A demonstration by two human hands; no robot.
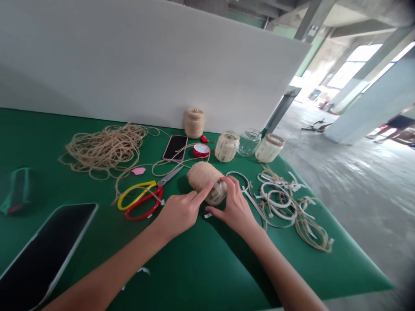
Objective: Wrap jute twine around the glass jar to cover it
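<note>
A glass jar wrapped in twine (203,173) lies tilted on its side on the green table, its lower right end bare of twine. My right hand (239,206) is closed around that bare end, thumb below and fingers over the top. With the index finger stretched out, my left hand (181,214) presses against the jar at the edge of the wrapping. Its other fingers are curled, and their tips are hidden. Scissors with yellow and red handles (142,199) lie left of the jar. A roll of red tape (201,150) is behind it.
Loose twine (105,149) is heaped at the back left. Another wrapped jar (194,123) stands against the white board (145,60). A clear jar (249,142) stands between two tape-covered ones. Tape rings (279,203) and twine scraps lie right; a phone (175,147) and dark tablet-like slab (48,255) lie left.
</note>
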